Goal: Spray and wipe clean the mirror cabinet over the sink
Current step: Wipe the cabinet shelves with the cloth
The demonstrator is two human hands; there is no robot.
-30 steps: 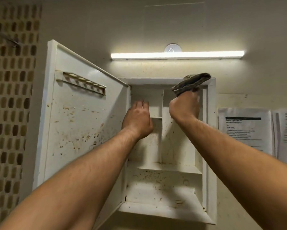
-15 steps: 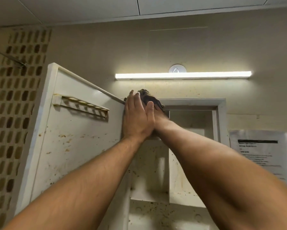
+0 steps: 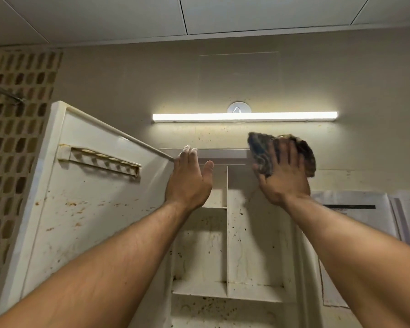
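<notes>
The white mirror cabinet [image 3: 223, 153] hangs on the wall with its door [image 3: 85, 209] swung open to the left. Brown stains speckle the door's inner face and the empty shelves [image 3: 227, 290]. My left hand [image 3: 188, 179] lies flat with fingers up against the cabinet's top left corner, at the door's hinge edge, holding nothing. My right hand [image 3: 283, 176] presses a dark crumpled cloth [image 3: 261, 150] against the cabinet's top right frame; the cloth sticks out above and beside the fingers. No spray bottle is in view.
A lit tube lamp [image 3: 244, 116] runs across the wall just above the cabinet. Paper notices [image 3: 365, 218] hang on the wall to the right. A slotted holder rail [image 3: 99, 162] is fixed on the door's inner face. Patterned tiles [image 3: 12, 138] cover the left wall.
My right hand has swept the cloth from the cabinet's top left corner, where it sat behind my left hand, over to the top right. My left hand stays near the top left corner.
</notes>
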